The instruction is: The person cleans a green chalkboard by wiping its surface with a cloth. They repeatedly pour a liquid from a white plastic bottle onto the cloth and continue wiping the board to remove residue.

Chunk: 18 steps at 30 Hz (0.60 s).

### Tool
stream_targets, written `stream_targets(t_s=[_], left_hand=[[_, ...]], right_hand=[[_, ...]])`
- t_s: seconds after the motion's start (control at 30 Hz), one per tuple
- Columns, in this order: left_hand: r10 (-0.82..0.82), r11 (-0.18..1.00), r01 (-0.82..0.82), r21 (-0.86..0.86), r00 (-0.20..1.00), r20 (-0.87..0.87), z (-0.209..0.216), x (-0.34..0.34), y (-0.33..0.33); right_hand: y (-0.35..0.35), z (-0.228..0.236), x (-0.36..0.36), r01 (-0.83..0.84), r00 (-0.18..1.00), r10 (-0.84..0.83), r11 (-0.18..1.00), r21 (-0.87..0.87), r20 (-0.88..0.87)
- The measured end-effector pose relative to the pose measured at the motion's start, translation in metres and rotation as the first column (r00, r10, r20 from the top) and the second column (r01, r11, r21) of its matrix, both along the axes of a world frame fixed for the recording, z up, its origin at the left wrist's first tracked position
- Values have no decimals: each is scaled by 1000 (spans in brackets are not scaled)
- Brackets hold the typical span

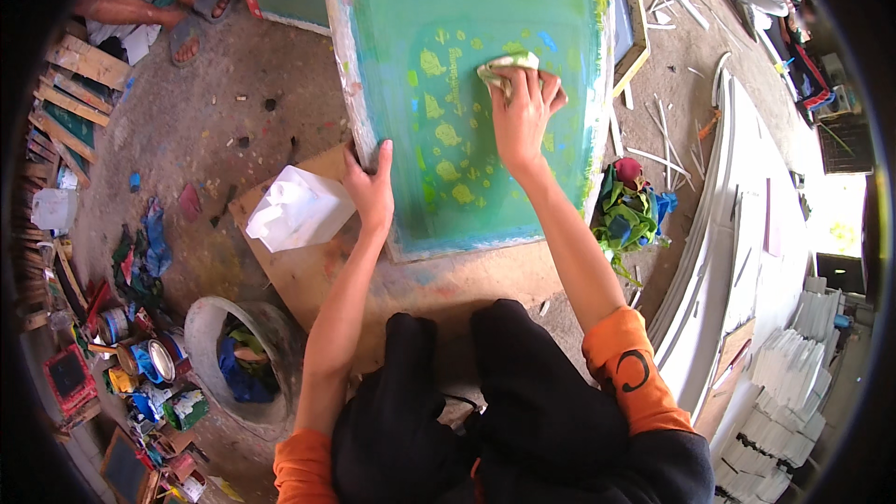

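Looks like wiping screen (392, 65): gripping rag (515, 62) in right hand (523, 117), clasping screen's side edge in left hand (374, 192). Next, probably calls for even pressure, steady bracing.

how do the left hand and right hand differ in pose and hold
The left hand steadies the left edge of the green framed screen, while the right hand holds a pale crumpled cloth against its face. The left hand's thumb points up, apart from its fingers; the right hand's fingers bend over the cloth. The left hand sits lower in the view than the right hand. Both are bare.
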<state>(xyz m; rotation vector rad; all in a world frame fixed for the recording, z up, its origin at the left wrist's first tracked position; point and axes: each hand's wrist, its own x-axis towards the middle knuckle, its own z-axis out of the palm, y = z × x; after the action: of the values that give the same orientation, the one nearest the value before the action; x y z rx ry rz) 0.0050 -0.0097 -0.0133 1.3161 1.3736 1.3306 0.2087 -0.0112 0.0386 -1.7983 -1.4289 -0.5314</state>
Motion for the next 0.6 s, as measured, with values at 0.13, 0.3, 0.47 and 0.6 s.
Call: stream_targets(t_s=[0.13, 0.3, 0.47, 0.6], left_hand=[[-16, 1000, 16, 7, 1000, 18, -2, 2, -1], [-2, 1000, 3, -13, 999, 45, 1, -1, -1], [-12, 1000, 13, -26, 999, 38, 1, 1, -1], [3, 1000, -1, -31, 999, 46, 1, 0, -3]], right_hand=[[41, 28, 11, 77, 997, -78, 994, 82, 11], [40, 17, -4, 35, 999, -35, 999, 21, 41], [51, 31, 13, 140, 990, -141, 987, 73, 13], [45, 23, -5, 60, 998, -61, 998, 29, 25]])
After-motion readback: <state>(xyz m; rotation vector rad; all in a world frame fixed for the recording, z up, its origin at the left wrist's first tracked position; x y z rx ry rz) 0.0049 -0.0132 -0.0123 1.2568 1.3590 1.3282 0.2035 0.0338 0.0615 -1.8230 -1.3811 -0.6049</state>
